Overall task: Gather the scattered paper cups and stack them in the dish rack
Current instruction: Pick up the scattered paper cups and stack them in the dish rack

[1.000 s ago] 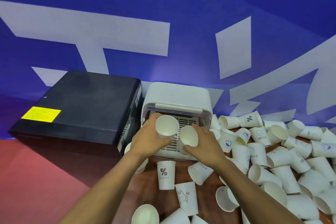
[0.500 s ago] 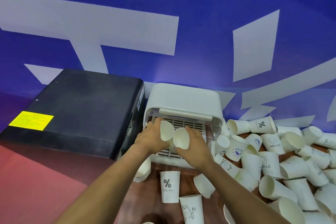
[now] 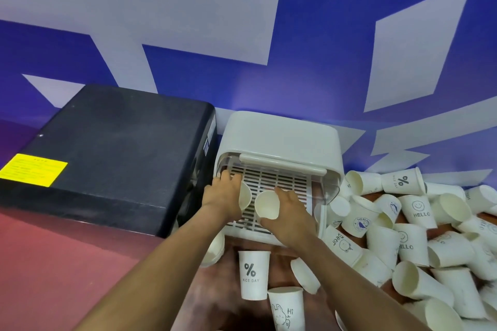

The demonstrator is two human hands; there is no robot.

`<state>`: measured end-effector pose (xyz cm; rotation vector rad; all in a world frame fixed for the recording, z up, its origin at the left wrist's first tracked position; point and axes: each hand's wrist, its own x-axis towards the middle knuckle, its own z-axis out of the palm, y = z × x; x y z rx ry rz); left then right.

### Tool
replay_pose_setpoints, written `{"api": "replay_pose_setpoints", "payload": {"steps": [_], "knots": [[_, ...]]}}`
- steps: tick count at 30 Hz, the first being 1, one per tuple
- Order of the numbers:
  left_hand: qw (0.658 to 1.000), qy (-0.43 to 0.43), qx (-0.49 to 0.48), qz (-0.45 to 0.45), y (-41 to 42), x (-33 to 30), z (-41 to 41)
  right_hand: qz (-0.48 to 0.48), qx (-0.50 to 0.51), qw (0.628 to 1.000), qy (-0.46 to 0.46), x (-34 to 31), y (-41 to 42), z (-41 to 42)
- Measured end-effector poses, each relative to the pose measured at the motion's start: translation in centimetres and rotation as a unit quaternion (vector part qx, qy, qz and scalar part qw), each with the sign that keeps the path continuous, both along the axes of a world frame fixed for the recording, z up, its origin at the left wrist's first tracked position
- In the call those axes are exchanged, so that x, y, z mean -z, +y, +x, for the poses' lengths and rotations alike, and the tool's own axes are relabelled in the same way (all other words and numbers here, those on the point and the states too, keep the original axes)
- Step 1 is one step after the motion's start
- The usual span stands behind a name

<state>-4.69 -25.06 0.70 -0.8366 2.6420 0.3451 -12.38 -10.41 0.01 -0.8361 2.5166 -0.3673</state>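
Blue wall (image 3: 309, 35) with large pale grey shapes behind; dark brown bench (image 3: 228, 290) below, reddish floor to the left.

Against the wall: white plastic dish rack (image 3: 279, 140) with a domed cover and slotted white grate floor (image 3: 279, 185), front open toward the viewer. Just left of it, a black box-shaped appliance (image 3: 121, 148) with a yellow label (image 3: 33, 173) on top.

Both bare arms reach into the rack's open front. Left hand (image 3: 222, 196), grip curled round a plain white paper cup (image 3: 244, 197) lying on its side over the grate's left part, mouth facing right. Right hand (image 3: 290, 209), grip wrapped round a second white paper cup (image 3: 267, 208), mouth turned toward the viewer, above the grate's front middle. The two cups sit near each other; whether they touch cannot be told.

Loose cups on the bench: upright-looking cup printed "% NICE DAY" (image 3: 253, 275) just in front of the rack; cup with rabbit drawing and "Hi" (image 3: 286, 309) beside it. Large heap of white paper cups (image 3: 416, 236) to the right of the rack, most on their sides, some printed "HELLO". A few more cups (image 3: 215, 248) are partly hidden under the left forearm.
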Motion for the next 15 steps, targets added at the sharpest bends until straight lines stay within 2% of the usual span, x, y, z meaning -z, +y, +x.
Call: {"api": "replay_pose_setpoints", "payload": {"steps": [5,10,13,15], "knots": [[1.0,-0.014,0.009,-0.014,0.1,0.6,-0.3,0.004,-0.001,1.0,-0.009,0.6,0.1,0.0],[1.0,0.003,0.005,0.012,-0.1,0.3,0.1,0.004,-0.01,1.0,-0.008,0.4,0.7,0.0],[0.999,0.035,0.006,0.021,0.4,-0.7,1.0,-0.026,-0.015,1.0,-0.004,0.0,1.6,0.2],[0.996,0.09,0.009,0.016,1.2,-1.7,2.2,-0.058,-0.025,0.998,0.007,-0.6,2.7,0.6]]}}
